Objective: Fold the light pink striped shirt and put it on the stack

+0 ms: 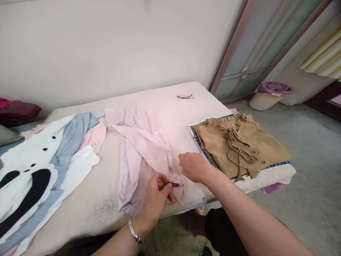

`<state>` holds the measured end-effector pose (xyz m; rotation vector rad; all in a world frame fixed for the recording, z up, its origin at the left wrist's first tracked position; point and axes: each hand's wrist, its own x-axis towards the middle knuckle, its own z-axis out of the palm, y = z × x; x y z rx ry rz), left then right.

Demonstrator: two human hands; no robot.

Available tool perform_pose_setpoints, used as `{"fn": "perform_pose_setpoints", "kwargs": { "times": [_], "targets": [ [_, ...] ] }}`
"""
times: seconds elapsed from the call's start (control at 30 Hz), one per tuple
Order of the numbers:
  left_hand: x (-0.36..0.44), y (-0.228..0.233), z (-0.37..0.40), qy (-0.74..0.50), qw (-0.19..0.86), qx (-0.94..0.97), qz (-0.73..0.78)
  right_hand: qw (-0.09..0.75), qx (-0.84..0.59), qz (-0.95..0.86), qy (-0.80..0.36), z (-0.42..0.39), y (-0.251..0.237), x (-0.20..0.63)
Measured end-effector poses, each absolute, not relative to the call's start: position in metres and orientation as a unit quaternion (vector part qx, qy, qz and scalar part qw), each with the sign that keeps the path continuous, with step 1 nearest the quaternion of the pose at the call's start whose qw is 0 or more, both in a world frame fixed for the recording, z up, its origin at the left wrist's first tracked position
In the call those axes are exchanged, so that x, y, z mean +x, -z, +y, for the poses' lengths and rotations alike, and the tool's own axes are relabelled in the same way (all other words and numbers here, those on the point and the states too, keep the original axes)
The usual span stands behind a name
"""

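Observation:
A pale pink striped shirt lies crumpled on the beige padded table. My left hand, a silver bracelet on its wrist, pinches the shirt's near edge between thumb and fingers. My right hand rests on the table surface just right of the shirt, its fingers curled at the same edge of the cloth. A folded tan garment with drawstrings sits on a blue-trimmed folded piece to the right of my right hand.
A heap of white, black, light blue and pink clothes covers the table's left end. A small dark hair clip lies at the far edge. Beyond the table's right end are a concrete floor, a glass door and a round basket.

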<state>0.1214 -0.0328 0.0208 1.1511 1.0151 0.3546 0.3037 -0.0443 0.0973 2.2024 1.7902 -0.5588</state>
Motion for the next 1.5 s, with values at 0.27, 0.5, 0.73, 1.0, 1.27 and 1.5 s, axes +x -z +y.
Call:
{"fn": "perform_pose_setpoints", "kwargs": {
  "times": [0.27, 0.5, 0.73, 1.0, 1.27, 1.5],
  "targets": [
    [0.129, -0.037, -0.037, -0.162, 0.733, 0.48, 0.454, 0.105, 0.765, 0.606, 0.192, -0.04, -0.087, 0.308],
    [0.135, -0.033, -0.045, -0.13, 0.72, 0.512, 0.451, 0.082, 0.73, 0.63, 0.254, -0.026, -0.072, 0.304],
    [0.128, -0.03, -0.044, -0.095, 0.744, 0.518, 0.411, 0.056, 0.764, 0.585, 0.265, -0.015, -0.055, 0.306],
    [0.124, -0.03, -0.035, -0.053, 0.716, 0.587, 0.375, 0.065, 0.775, 0.59, 0.216, -0.022, -0.06, 0.308],
    [0.114, -0.035, -0.023, -0.155, 0.273, 0.907, 0.281, -0.003, 0.767, 0.623, 0.153, -0.022, -0.058, 0.295],
    [0.109, -0.016, -0.033, -0.058, 0.141, 0.964, 0.217, 0.044, 0.769, 0.616, 0.163, -0.012, -0.051, 0.296]
  ]
}}
